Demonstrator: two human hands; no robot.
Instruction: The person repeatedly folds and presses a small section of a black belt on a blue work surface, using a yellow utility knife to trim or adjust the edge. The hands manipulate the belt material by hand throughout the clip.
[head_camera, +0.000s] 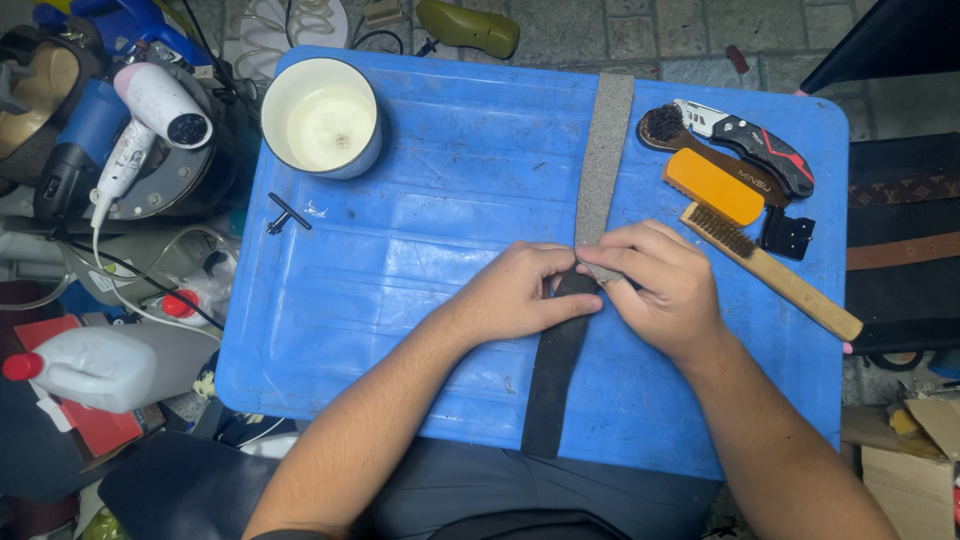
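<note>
left hand (520, 295): pinched the dark strap (556, 375), thumb lying across it
right hand (662, 285): fingertips pinched the grey strip (603, 160) where it met the dark strap
strap: ran 12 to 6 o'clock down the blue board (420, 230)
cup (321, 117): 10 o'clock
brushes (770, 270), knife (755, 145): 2 o'clock

Open room is left on the blue board (420, 250) between the white tub (321, 117) and the grey strip (603, 150). The right side is crowded by brushes (770, 270) and a folding knife (750, 145).
</note>
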